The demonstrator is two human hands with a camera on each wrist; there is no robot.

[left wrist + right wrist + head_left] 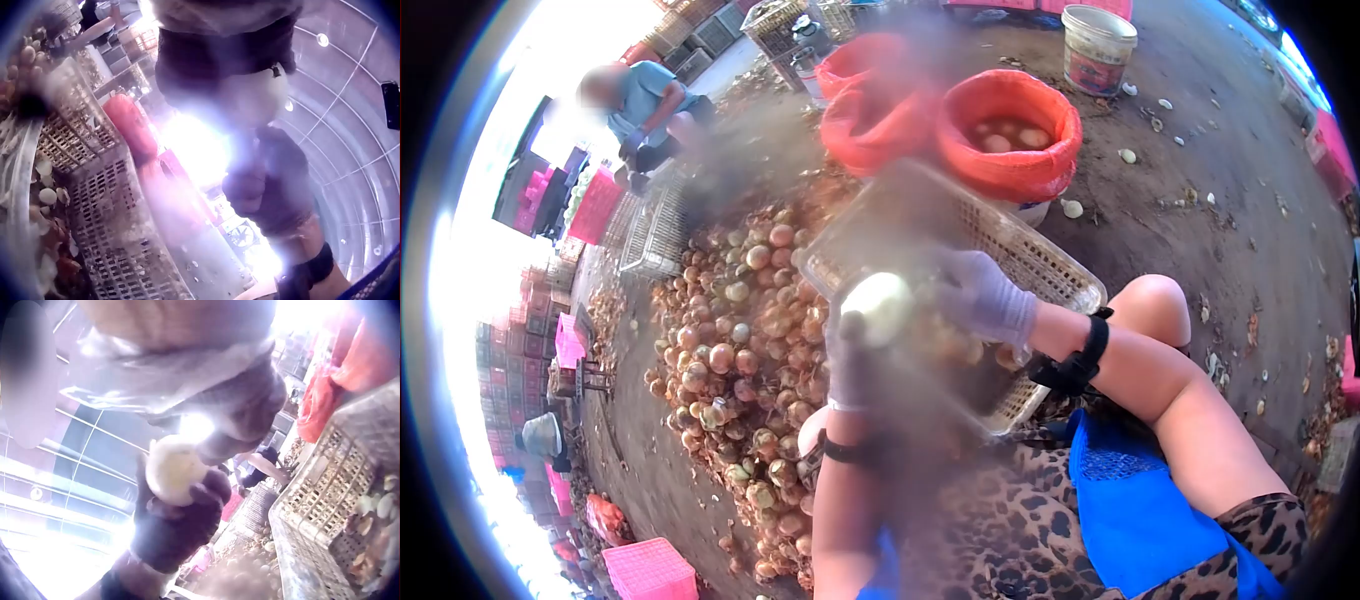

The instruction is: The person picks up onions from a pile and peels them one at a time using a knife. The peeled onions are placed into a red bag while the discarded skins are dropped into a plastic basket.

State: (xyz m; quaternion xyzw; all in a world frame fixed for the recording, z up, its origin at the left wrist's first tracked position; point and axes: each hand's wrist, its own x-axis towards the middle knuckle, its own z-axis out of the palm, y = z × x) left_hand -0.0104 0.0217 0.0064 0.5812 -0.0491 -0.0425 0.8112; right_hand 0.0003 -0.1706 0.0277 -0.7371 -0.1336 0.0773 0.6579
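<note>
Left hand holding round white onion, right hand, grip unclear, beige plastic crate of brown skins, red-lined bucket of pale bulbs, one o'clock

held onion: 1 | wristbands: 2 | nearest crate: 1

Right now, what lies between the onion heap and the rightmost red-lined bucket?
In the head view, the pale crate lies between the onion heap and that red-lined bucket.
</note>
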